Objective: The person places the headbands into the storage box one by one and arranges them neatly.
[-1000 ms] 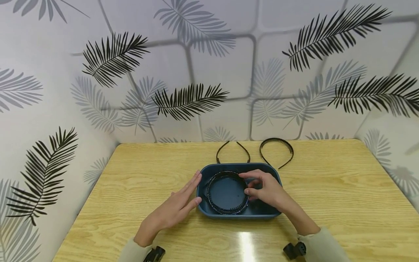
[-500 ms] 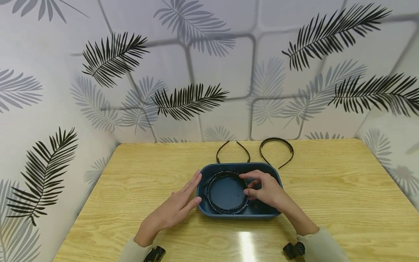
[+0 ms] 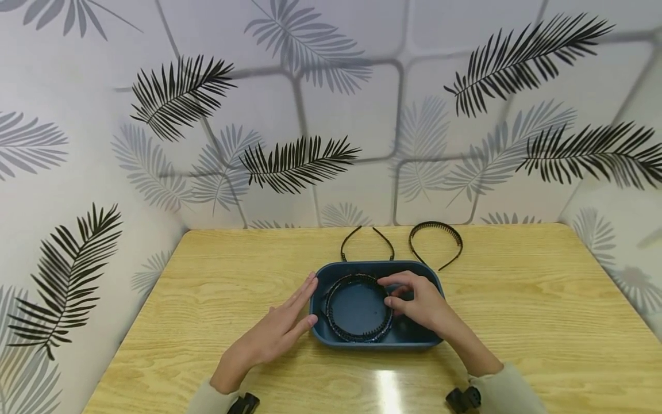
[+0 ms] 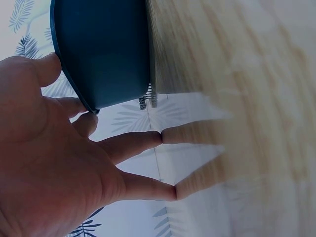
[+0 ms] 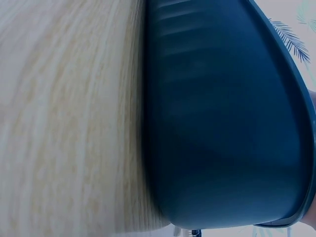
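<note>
A dark blue oblong plastic bin (image 3: 377, 345) stands on the table. Inside it lie black headbands (image 3: 357, 338), overlapping in a ring, some with teeth and a glittery surface. My right hand (image 3: 426, 305) reaches in over the bin's right side, its thumb and index finger pinching the ring's right edge. Its other fingers are partly hidden. My left hand (image 3: 276, 330) has its fingers stretched out against the bin's left end. In the left wrist view, the thumb touches the rim and two fingertips rest on the tabletop. Mostly bin wall (image 5: 222, 113) fills the right wrist view.
Behind the bin, a thin black headband (image 3: 343, 247) lies on the table, its curved part hidden by the bin. To its right is a wider toothed black headband (image 3: 460, 238). A leaf-patterned wall covering (image 3: 357, 190) borders the wooden table (image 3: 543, 299) at the back.
The head view has shifted a little, so everything sits slightly lower in it. Both hands and the headbands keep their places.
</note>
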`<action>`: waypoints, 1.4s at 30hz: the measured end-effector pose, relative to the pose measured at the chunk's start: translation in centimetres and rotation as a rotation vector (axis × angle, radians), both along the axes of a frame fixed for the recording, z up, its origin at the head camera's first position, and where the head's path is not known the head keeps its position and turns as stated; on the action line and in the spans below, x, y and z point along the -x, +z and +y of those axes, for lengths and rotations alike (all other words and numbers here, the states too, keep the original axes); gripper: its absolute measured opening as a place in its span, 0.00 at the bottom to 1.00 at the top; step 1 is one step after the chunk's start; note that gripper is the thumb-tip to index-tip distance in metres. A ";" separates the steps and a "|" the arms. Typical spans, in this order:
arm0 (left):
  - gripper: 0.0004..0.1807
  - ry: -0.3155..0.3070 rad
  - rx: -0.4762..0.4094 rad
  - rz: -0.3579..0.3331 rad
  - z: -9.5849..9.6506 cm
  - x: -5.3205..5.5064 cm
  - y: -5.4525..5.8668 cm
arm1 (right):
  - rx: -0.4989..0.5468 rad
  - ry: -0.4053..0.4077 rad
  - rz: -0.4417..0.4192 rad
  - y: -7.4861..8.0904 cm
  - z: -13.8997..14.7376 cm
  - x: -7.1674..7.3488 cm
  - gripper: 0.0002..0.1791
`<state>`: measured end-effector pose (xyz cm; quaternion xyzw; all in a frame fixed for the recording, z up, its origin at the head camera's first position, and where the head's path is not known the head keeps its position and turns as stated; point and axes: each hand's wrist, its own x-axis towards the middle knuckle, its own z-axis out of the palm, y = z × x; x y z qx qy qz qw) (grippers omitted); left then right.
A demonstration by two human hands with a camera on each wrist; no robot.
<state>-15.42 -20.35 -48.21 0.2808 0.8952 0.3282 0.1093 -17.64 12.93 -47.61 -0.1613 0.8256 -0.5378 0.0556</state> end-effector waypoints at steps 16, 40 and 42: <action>0.38 0.010 -0.002 0.019 -0.3 -0.2 -0.2 | 0.231 0.034 -0.058 0.7 1.3 0.5 0.18; 0.38 0.006 -0.008 0.003 0.0 -0.2 0.1 | 0.262 -0.144 0.064 2.3 5.2 1.5 0.21; 0.38 0.004 -0.013 0.000 0.0 -0.1 0.1 | 0.250 -0.158 0.090 2.3 5.6 1.6 0.21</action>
